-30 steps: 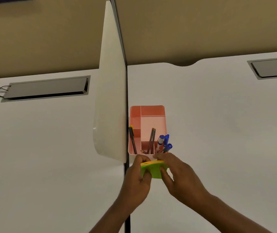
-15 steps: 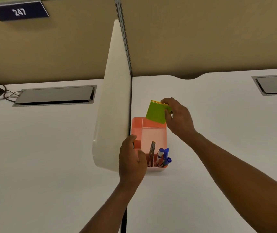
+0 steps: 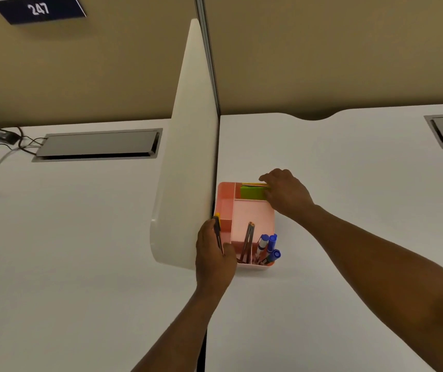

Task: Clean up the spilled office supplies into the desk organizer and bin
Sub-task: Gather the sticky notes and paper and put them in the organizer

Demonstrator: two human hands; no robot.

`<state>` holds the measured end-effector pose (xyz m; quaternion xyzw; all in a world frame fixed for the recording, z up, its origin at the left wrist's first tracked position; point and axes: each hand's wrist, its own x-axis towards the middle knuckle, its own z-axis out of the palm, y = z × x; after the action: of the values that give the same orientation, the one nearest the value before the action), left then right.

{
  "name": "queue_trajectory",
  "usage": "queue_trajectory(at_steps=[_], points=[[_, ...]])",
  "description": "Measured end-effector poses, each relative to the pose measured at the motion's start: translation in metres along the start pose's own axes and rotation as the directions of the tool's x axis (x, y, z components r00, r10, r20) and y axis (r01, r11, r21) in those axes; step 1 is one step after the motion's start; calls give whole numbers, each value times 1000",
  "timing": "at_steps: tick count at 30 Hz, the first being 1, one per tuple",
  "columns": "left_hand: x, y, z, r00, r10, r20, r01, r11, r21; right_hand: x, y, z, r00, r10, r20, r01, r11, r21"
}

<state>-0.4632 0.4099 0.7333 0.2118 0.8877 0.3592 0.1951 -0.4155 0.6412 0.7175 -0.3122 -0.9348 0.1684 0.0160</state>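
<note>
Two bare hands work at a pink desk organizer (image 3: 252,213) that stands on the white desk (image 3: 349,210), its left wall just beside the cream divider panel (image 3: 188,157). The left hand (image 3: 213,257) wraps the organizer's near left corner, fingers curled round the outer wall and thumb hooked over the rim, so it is closed on the organizer itself. A dark pen with a yellow tip (image 3: 217,229) stands in the narrow left compartment, touching that hand's fingers; whether the hand also pinches it cannot be told.

The right hand (image 3: 286,193) sits at the organizer's far right corner, fingers bent down and pinched on the right edge of a green sticky-note pad (image 3: 252,192). The pad stands on edge in the far compartment, with thin yellow and orange sheets showing along its top. Thumb and fingers are close together on the pad rather than spread.

The big middle compartment of the organizer shows only its pale pink floor. In the near compartments, two brown pencils (image 3: 248,241) lean upright, and to their right three blue-capped markers (image 3: 268,245) lean toward the near right corner.

Left of the divider, away from the organizer, a grey cable hatch (image 3: 96,145) lies in the neighbouring desk, with dark cables (image 3: 3,140) at its left end. Above the organizer, on the tan partition wall, hangs a dark blue sign reading 247 (image 3: 39,9).
</note>
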Motion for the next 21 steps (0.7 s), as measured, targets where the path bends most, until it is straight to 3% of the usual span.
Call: queue_trajectory(at_steps=[7, 17, 21], points=[[-3, 2, -6, 993, -32, 113, 23, 996, 83, -37, -3, -7, 992, 128, 2, -127, 991, 49], [-68, -3, -50, 970, 196, 141, -209, 975, 81, -168, -39, -20, 957, 274, -100, -259, 956, 139], [-103, -16, -69, 944, 248, 220, -274, 957, 98, -235, -61, -16, 935, 324, -141, -302, 941, 154]])
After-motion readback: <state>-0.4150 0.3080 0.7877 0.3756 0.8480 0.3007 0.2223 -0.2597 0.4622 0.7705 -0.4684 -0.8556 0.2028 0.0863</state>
